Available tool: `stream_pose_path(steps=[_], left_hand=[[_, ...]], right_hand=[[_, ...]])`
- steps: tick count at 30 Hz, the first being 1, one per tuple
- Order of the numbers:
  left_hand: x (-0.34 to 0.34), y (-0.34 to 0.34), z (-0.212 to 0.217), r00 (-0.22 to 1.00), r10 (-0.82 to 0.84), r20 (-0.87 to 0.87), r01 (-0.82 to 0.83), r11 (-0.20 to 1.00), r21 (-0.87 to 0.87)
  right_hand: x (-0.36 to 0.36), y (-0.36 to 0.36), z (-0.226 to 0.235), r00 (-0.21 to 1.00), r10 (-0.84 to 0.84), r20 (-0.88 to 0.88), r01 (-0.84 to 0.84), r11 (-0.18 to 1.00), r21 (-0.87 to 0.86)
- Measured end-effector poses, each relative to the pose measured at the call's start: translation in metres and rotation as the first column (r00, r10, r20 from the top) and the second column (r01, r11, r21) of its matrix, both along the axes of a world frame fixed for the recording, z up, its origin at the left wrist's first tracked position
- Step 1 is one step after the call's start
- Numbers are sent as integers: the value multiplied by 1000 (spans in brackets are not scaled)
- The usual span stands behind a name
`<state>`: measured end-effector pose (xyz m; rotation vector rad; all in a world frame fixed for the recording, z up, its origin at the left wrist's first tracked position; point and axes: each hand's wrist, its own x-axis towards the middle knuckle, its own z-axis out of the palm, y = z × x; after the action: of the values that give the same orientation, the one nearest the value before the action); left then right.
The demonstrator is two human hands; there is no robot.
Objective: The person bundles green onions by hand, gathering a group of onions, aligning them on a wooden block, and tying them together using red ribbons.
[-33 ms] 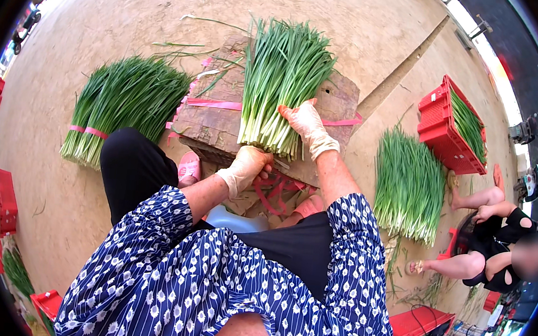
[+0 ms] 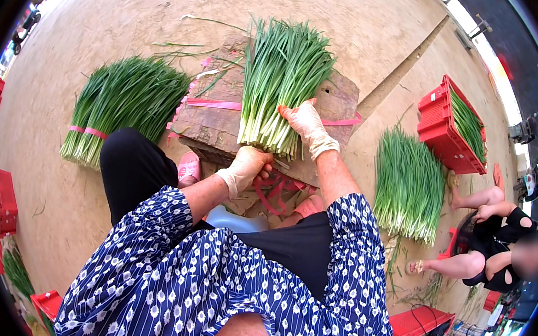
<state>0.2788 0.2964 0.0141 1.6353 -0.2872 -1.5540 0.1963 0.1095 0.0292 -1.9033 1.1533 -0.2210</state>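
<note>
A tan concrete floor [image 2: 168,8] spreads out under daylight, split by a dark narrow groove [image 2: 403,68] running away beyond the far right corner of a low, weathered brown wooden block [image 2: 203,120]. On that block lies a thick bundle of long green leaves with pale stems [image 2: 288,62], the stem ends toward the person, over a flat pink plastic strip [image 2: 214,104] whose lengths show on both sides.

The right hand [image 2: 307,125], in a thin pale glove, has its grip on the bundle's right side, thumb across the stems; its other fingers are mostly hidden. The left hand [image 2: 244,168], gloved alike, is curled at the stem ends by the block's near edge; whether its grip is closed on any stems, I cannot tell.

Left of the block rest green bundles bound with pink bands [image 2: 129,97]; right of it, a broad green heap of leaves [image 2: 410,182] near a red plastic crate [image 2: 435,130].

The bundle looks unbound, so a slackened right grip could let stems fan out. Uneven pushing at the ends might leave them ragged, hard squeezing could bruise them, and dragging the bundle sideways might pull the strip askew.
</note>
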Motion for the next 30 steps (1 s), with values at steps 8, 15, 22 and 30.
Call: stream_pose_path(steps=[8,15,22,30], left_hand=[[-6,5,-12,998,56,-31,-58,996,-67],[5,12,0,1000,-7,-21,6,999,-52],[22,9,3,959,282,0,-282,959,13],[28,10,-9,905,364,-218,-362,931,51]], right_hand=[[-1,-1,-4,999,-10,33,11,1000,-9],[-1,0,-1,1000,-4,12,5,997,-73],[-1,-6,-2,999,6,-49,-7,1000,-26],[-1,-3,0,998,18,-57,-23,995,-92]])
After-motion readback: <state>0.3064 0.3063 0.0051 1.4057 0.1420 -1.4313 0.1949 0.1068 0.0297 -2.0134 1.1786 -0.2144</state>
